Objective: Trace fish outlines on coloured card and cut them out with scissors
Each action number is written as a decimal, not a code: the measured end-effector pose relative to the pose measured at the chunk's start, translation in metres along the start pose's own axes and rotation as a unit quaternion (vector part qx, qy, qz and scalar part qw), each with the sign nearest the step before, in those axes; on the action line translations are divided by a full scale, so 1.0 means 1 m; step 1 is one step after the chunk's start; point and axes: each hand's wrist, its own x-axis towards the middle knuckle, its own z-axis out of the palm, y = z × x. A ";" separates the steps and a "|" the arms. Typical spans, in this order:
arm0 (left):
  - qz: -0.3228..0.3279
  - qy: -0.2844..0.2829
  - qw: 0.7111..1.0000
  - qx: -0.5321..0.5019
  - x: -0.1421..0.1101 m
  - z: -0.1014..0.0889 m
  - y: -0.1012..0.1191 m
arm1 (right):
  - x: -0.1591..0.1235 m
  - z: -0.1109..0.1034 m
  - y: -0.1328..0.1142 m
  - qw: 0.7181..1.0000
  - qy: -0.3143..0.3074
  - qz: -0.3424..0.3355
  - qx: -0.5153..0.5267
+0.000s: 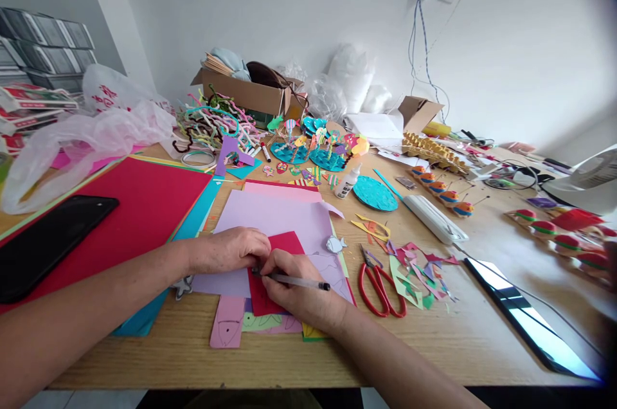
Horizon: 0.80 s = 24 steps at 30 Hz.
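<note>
Two bare hands are working close together over the small red paper [290, 243], which is lying on top of a larger lavender sheet [260, 209], near edge of the table [164, 357], roughly central. Right hand [297, 280] is gripping a pen [306, 281], writing end toward the left hand. Left hand [243, 248] is resting with curled fingers across the left side of the red paper; can't tell if it's pinching anything, fingertips are hiding it.

Risks, my read:
- Red paper is sitting loose on a layered pile. If the left hand is pressing too lightly, pen drag could skid it and spoil a line.
- Fingers are crowding the pen tip, blocking the view. Stray mark or smudge possible.
- Pile is uneven: patterned pink paper [225, 327] is poking out on the near side. A hidden edge underneath could make the pen jump or punch through.
- Red-handled scissors [380, 290] are lying right of the right forearm. A wide elbow swing could catch them, or scatter the paper scraps [418, 274] beyond.
- White fish cut-out [336, 244] is lying just far-right of the right hand; a sleeveless wrist sweep could crease it.
</note>
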 end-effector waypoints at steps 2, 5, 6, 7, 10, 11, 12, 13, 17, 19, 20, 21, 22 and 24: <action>-0.001 -0.002 1.000 0.001 0.000 0.000 0.000 | 0.000 0.000 0.000 1.000 0.001 0.001 0.003; -0.002 -0.004 1.000 0.004 0.000 0.000 0.000 | 0.001 0.001 0.001 1.000 0.007 0.006 0.004; -0.002 -0.004 1.000 0.005 0.000 0.000 0.000 | 0.001 0.001 0.001 1.000 0.010 0.007 0.002; -0.003 -0.004 1.000 0.006 -0.001 0.001 0.000 | 0.001 0.002 0.001 1.000 0.012 0.008 0.000; -0.005 -0.001 1.000 0.008 -0.001 0.001 0.000 | 0.001 0.002 0.000 1.000 0.009 0.013 -0.005; -0.005 -0.001 1.000 0.009 -0.001 0.001 0.001 | 0.000 0.002 0.000 1.000 0.007 0.015 -0.006; -0.004 0.000 1.000 0.010 -0.001 0.001 0.001 | 0.000 0.002 0.000 1.000 0.007 0.016 -0.007; -0.004 0.000 1.000 0.010 -0.001 0.001 0.001 | 0.000 0.002 0.000 1.000 0.007 0.016 -0.007; -0.002 0.002 1.000 0.009 -0.001 0.001 0.000 | -0.001 0.002 0.001 1.000 0.010 0.010 0.002; -0.003 0.000 1.000 0.008 -0.001 0.001 0.000 | -0.001 0.003 0.003 1.000 0.008 0.006 0.007; -0.004 -0.001 1.000 0.007 -0.001 0.001 0.000 | -0.001 0.003 0.003 1.000 0.007 0.004 0.009; -0.004 -0.003 1.000 0.006 -0.001 0.001 0.000 | -0.001 0.003 0.003 1.000 0.006 0.001 0.010; -0.005 -0.004 1.000 0.006 -0.001 0.001 0.000 | -0.001 0.004 0.003 1.000 0.007 -0.002 0.011; -0.006 -0.008 1.000 0.004 -0.001 0.001 0.000 | -0.001 0.003 0.003 1.000 0.009 -0.007 0.013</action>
